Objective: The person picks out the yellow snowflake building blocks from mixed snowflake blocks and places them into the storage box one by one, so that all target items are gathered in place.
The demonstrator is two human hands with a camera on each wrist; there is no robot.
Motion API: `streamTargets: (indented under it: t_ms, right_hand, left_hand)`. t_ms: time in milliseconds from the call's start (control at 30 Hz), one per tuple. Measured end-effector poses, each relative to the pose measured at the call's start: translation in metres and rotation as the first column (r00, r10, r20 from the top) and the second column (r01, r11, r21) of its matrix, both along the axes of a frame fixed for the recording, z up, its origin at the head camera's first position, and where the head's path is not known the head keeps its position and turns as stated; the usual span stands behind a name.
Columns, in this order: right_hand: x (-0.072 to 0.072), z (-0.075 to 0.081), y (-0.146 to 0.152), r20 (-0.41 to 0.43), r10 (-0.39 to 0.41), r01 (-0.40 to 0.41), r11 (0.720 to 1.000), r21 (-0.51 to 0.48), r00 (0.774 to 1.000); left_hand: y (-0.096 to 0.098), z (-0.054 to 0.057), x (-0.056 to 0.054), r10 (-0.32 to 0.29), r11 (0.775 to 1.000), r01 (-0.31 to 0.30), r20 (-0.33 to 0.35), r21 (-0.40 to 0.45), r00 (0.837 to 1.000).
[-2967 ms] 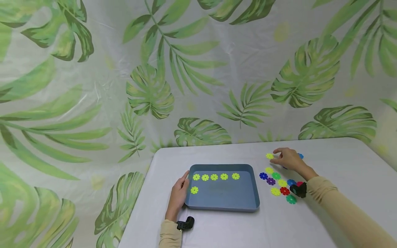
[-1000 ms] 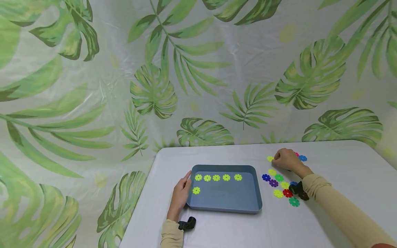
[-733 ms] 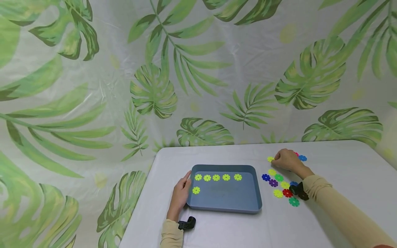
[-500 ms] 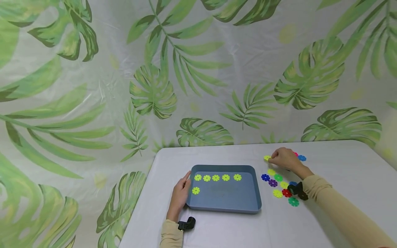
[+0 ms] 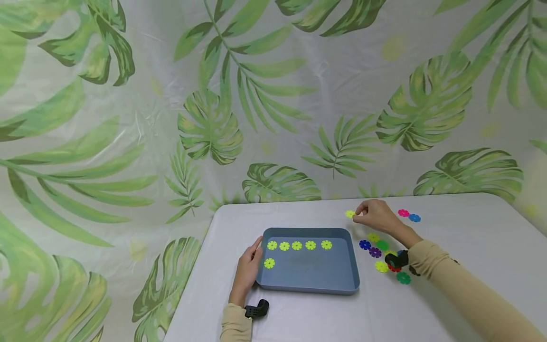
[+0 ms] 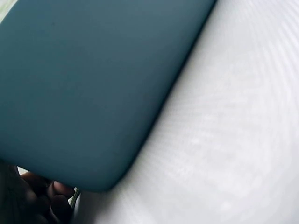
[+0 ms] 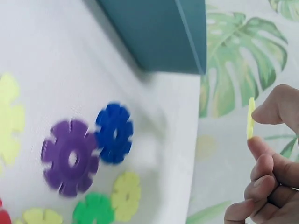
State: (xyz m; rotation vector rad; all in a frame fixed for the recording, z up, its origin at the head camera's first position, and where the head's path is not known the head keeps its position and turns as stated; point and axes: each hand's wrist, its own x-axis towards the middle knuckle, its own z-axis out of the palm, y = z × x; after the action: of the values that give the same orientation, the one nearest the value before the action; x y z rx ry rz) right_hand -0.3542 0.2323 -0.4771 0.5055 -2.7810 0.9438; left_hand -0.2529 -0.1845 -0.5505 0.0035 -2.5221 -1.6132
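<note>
Between thumb and fingers, my right hand (image 5: 376, 216) pinches a yellow snowflake disc (image 5: 350, 214), held up above the table behind the tray's right end. The right wrist view shows that disc (image 7: 251, 118) edge-on at the fingertips. My left hand (image 5: 247, 266) grips the left side of a blue-grey tray (image 5: 307, 273); in the left wrist view its curled fingers (image 6: 60, 205) show below the tray wall (image 6: 93, 93). Inside the tray, several yellow discs form a row along the back, such as one disc (image 5: 297, 245), and a single yellow disc (image 5: 269, 263) lies below the row's left end.
Right of the tray lies a loose group of flower-shaped discs: purple (image 5: 375, 252), dark blue (image 5: 365, 244), green (image 5: 403, 278), yellow and red. My right wrist and its camera cover part of it. Farther back lie a pink disc (image 5: 403, 213) and a blue disc (image 5: 414, 218).
My right hand has taken hold of the yellow disc at the back, lifted it and carried it left towards the tray. My left hand stays on the tray.
</note>
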Motion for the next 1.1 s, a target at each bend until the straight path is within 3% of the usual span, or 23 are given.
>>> streamTargets:
  t_ms: [467, 833, 1100]
  right_hand:
    - [0.018, 0.023, -0.057, -0.024, 0.122, -0.123, 0.992, -0.033, 0.992]
    - [0.022, 0.028, -0.098, -0.051, 0.213, -0.214, 0.977, -0.004, 0.976]
    - [0.026, 0.023, -0.12, -0.053, 0.317, -0.317, 0.948, 0.005, 0.947]
  left_hand:
    - [-0.004, -0.001, 0.0, -0.004, 1.0, 0.004, -0.006, 0.008, 1.0]
    - [-0.004, -0.001, 0.0, 0.001, 1.0, -0.001, -0.006, -0.003, 1.0]
    - [-0.001, 0.0, -0.002, -0.002, 1.0, 0.002, -0.011, -0.001, 1.0]
